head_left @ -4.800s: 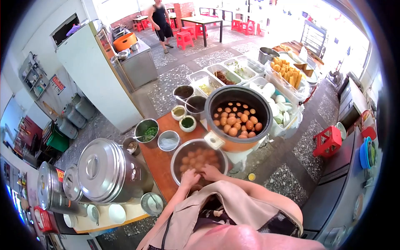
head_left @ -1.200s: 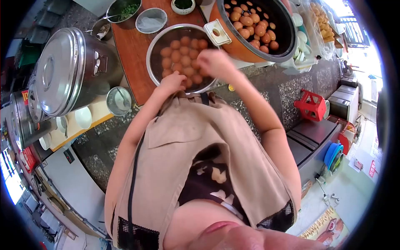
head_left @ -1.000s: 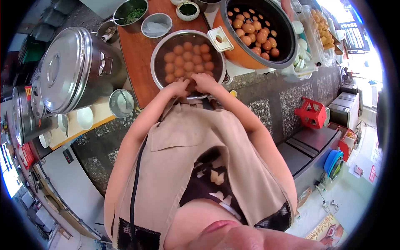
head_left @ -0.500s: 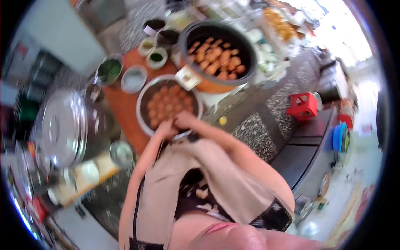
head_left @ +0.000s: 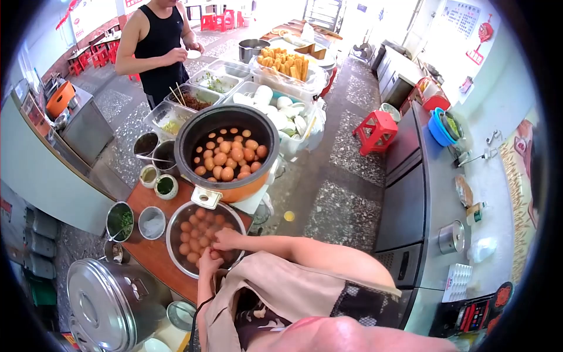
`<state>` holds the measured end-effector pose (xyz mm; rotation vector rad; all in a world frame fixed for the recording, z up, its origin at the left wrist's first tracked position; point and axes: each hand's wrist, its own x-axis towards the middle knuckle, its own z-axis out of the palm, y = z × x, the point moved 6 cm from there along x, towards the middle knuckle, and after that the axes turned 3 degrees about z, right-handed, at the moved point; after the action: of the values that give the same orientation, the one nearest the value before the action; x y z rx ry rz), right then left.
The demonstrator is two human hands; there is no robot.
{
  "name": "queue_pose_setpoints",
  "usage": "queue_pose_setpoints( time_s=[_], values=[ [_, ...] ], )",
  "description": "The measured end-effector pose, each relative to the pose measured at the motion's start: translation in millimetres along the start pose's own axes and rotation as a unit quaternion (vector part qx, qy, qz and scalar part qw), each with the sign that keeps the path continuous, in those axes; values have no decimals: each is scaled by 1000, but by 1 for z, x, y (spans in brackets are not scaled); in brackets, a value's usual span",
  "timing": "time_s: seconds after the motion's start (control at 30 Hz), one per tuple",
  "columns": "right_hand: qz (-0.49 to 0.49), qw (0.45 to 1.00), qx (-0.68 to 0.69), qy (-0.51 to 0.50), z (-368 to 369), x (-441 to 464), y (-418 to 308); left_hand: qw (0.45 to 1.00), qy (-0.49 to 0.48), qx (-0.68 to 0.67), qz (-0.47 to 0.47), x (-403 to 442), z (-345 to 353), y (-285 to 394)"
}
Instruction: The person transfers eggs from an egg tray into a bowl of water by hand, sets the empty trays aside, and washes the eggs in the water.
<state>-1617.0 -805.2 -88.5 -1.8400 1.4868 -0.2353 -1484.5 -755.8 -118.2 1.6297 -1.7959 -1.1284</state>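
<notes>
A steel bowl (head_left: 172,249) on the brown tabletop (head_left: 153,256) holds many brown eggs (head_left: 194,234) in liquid. At its near right side are my left hand (head_left: 209,263) and my right hand (head_left: 229,240), close together, with fingers bent around something I cannot make out. Just beyond the bowl, a big orange pot (head_left: 243,192) with a black inside holds more brown eggs (head_left: 227,158) in dark liquid. To the left sit a small bowl with a clear bag (head_left: 152,224) and a steel pot of chopped greens (head_left: 121,225).
A person in a black top (head_left: 159,44) stands beyond the food trays (head_left: 214,82), holding a small white dish. Fried dough sticks (head_left: 285,61) fill a tub at the back. Large lidded steel pots (head_left: 105,305) stand at left, a red stool (head_left: 375,132) at right, beside a steel counter (head_left: 437,234).
The view has swung up and to the right, bringing the person in black into sight. Both my hands stay together at the bowl's near side; earlier my right hand was raised near its right rim.
</notes>
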Motion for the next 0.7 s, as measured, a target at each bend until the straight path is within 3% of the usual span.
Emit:
queue_pose_setpoints(
  time_s=[0.1,0.17,0.23,0.27,0.37,0.43,0.5,0.57,0.63,0.67,0.7],
  values=[
    [-56,998,-17,-2,14,3,3,990,8,119,-75,-1,0,23],
    [-62,997,32,-36,17,2,4,992,23,111,-51,1,4,12],
    [-131,990,-13,-48,18,-2,-4,987,40,148,-44,1,0,8],
    [-119,988,-36,-87,21,-2,-2,987,45,155,-11,2,1,5],
    [-164,978,-124,-35,23,-3,-6,981,50,186,-7,3,3,8],
    [-133,982,-132,-24,25,-5,0,983,70,169,8,-4,3,9],
    [5,999,-21,-47,29,4,19,986,85,128,60,-3,2,13],
    [-25,997,-65,-14,15,0,9,981,103,129,98,2,6,-3],
    [-11,996,-44,-71,-4,-13,-8,976,133,102,142,0,2,1],
    [-6,998,-51,-48,-1,-12,-6,985,117,110,59,0,1,-1],
    [-17,997,-54,-52,-1,-12,-9,984,128,111,53,0,0,-1]
  ],
)
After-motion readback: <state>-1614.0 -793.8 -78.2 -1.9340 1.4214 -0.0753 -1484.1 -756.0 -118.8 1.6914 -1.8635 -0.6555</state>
